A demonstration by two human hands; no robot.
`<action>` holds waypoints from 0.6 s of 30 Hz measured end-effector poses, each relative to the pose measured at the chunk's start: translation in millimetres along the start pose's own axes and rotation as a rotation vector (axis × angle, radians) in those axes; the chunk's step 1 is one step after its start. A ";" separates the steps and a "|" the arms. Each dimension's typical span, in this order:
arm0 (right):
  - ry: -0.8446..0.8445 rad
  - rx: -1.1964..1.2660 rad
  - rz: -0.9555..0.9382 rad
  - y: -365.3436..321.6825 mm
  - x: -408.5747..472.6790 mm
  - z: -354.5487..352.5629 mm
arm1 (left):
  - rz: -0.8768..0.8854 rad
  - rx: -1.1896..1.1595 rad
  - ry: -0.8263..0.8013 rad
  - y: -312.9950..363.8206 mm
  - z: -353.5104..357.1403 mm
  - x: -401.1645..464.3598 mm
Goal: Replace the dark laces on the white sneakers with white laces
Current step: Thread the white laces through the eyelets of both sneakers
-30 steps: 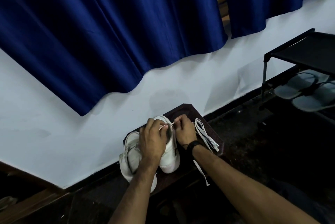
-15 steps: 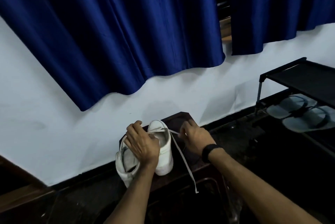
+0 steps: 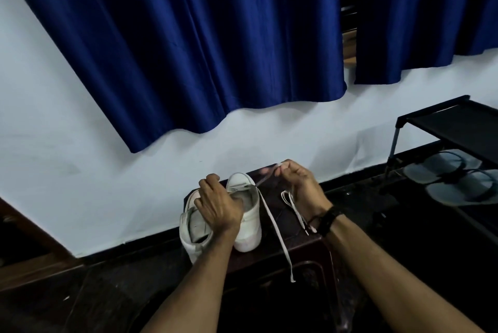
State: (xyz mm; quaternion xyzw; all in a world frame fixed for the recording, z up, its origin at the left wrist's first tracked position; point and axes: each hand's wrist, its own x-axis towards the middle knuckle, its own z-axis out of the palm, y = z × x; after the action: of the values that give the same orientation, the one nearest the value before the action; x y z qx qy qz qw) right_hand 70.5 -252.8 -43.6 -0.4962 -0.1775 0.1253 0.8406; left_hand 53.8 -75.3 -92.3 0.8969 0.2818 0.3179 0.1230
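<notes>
Two white sneakers stand side by side on a dark brown stool [image 3: 304, 249]. The right sneaker [image 3: 249, 227] has a white lace [image 3: 277, 235] threaded near its top, one end trailing down over the stool's front. My left hand [image 3: 218, 207] grips the right sneaker's collar and partly covers the left sneaker [image 3: 192, 238]. My right hand [image 3: 301, 185] pinches the lace's other end, pulled taut up and to the right of the shoe. A second white lace [image 3: 293, 207] lies on the stool under my right wrist.
A white wall and blue curtains [image 3: 202, 44] rise close behind the stool. A black shoe rack [image 3: 455, 127] at the right holds grey sandals [image 3: 455, 181]. Dark floor surrounds the stool; a wooden edge [image 3: 29, 246] shows at the lower left.
My right hand has taken the lace end and drawn it up and to the right, tightening it through the sneaker. The left hand stays on the shoe. The camera tilted up slightly.
</notes>
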 end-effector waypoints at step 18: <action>-0.516 -1.222 -0.069 8.5 -25.3 25.6 | -0.139 -0.149 -0.091 -3.4 8.8 2.8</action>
State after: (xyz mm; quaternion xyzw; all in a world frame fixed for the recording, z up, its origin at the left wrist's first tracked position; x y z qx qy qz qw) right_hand 36.4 -238.4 -44.1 -0.8317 -0.4279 0.0899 0.3422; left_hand 59.8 -71.3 -99.0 0.8771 0.3131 0.2876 0.2237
